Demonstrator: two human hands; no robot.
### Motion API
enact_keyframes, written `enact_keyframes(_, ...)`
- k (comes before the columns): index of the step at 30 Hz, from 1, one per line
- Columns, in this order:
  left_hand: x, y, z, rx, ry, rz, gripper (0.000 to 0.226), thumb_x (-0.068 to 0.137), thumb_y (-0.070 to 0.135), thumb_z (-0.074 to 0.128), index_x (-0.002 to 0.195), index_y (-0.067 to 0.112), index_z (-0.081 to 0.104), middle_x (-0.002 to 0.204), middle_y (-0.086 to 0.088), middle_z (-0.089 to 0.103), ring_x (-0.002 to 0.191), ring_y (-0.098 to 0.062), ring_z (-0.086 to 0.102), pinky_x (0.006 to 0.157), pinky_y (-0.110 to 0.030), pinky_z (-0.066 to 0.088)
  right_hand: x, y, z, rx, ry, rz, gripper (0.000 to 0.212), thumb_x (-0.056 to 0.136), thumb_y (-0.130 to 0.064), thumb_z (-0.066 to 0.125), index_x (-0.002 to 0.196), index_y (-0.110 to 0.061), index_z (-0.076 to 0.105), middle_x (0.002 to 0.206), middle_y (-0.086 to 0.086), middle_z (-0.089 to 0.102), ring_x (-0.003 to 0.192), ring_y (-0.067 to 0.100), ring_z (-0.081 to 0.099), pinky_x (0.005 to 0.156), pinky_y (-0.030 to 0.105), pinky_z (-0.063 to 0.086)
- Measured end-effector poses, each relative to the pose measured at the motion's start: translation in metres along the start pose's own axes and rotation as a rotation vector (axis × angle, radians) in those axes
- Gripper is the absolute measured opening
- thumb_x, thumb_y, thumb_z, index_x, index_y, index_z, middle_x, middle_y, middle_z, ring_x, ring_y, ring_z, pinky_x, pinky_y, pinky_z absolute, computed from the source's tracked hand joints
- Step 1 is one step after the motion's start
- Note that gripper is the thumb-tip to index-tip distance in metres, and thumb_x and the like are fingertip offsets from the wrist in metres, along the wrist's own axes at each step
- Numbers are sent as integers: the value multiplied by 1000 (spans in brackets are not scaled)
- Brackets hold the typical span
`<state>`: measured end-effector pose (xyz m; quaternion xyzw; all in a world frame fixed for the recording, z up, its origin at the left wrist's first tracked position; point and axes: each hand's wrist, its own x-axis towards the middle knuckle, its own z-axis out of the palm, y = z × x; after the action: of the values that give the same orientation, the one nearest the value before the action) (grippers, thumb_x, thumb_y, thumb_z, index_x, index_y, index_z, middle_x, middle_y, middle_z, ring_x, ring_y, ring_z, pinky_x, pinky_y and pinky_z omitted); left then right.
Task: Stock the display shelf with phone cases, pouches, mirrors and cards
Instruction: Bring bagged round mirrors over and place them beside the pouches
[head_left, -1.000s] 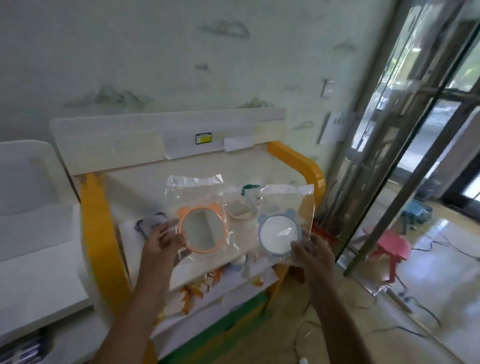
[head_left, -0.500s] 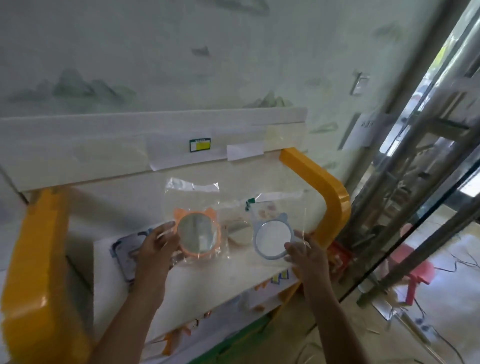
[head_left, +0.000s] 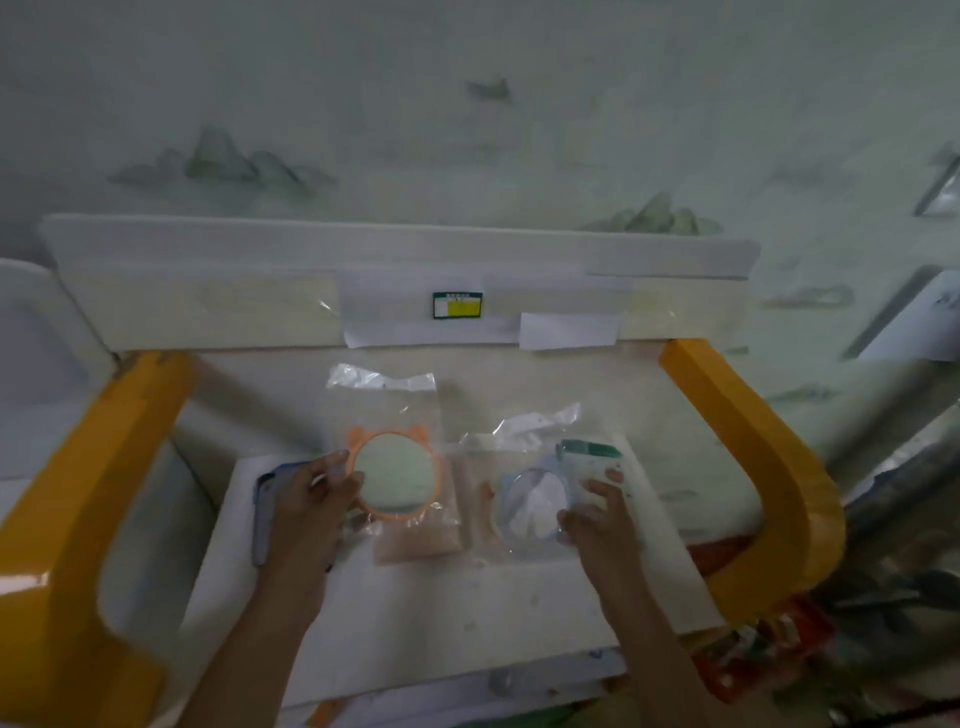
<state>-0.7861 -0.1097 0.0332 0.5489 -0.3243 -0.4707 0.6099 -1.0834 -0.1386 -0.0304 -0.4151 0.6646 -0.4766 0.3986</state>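
Pale mural wall behind, white display shelf (head_left: 467, 597) with yellow side rails (head_left: 93, 493) up front. Fingers (head_left: 335, 462) of the left hand (head_left: 317, 499) pinch the bagged orange eared mirror (head_left: 397, 475) by its rim. The right hand (head_left: 597, 519) grips the bagged blue round mirror (head_left: 532, 501), and both mirrors are low over the shelf. I'd lay them flat, side by side, off the dark phone case (head_left: 265, 514).

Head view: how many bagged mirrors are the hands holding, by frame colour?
Orange-framed mirror: 1, in the left hand
Blue-framed mirror: 1, in the right hand
Total: 2
The pinkish shape between them is too blurred to count.
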Motion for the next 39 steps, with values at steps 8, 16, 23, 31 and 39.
enact_keyframes(8,-18,-11,30,-62,66,67,36,78,14,73,105,-5,57,93,-15,60,76,-30,58,45,-21,47,35,13,0,-325,-115,-78,51,76,-3,72,111,-24,43,82,-5,65,79,22,65,76,41,54)
enact_keyframes(16,-24,-28,44,-85,182,-13,34,89,4,63,123,6,60,111,-9,66,92,-23,66,56,-24,57,38,20,-7,-675,-135,-293,58,77,-32,78,124,-16,48,119,6,58,111,24,58,92,37,50)
enact_keyframes(23,-12,-41,69,-90,108,-67,28,87,3,66,113,12,62,99,-9,67,78,-19,69,65,-33,55,61,16,-44,-628,-240,-437,34,86,-28,72,116,-22,57,108,-8,55,99,14,61,84,27,51)
enact_keyframes(31,-6,-79,108,-3,38,-123,32,88,-1,66,118,8,58,103,-20,63,83,-25,64,69,-43,59,65,12,-77,-563,-322,-447,30,88,-29,71,113,-35,55,123,-11,54,101,-7,50,74,-5,36)
enact_keyframes(39,1,-117,140,222,27,-157,34,84,4,73,108,22,56,109,-17,66,92,-30,69,75,-45,60,59,13,-86,-468,-322,-430,41,89,-26,71,107,-48,42,125,-13,51,110,4,52,76,-6,35)
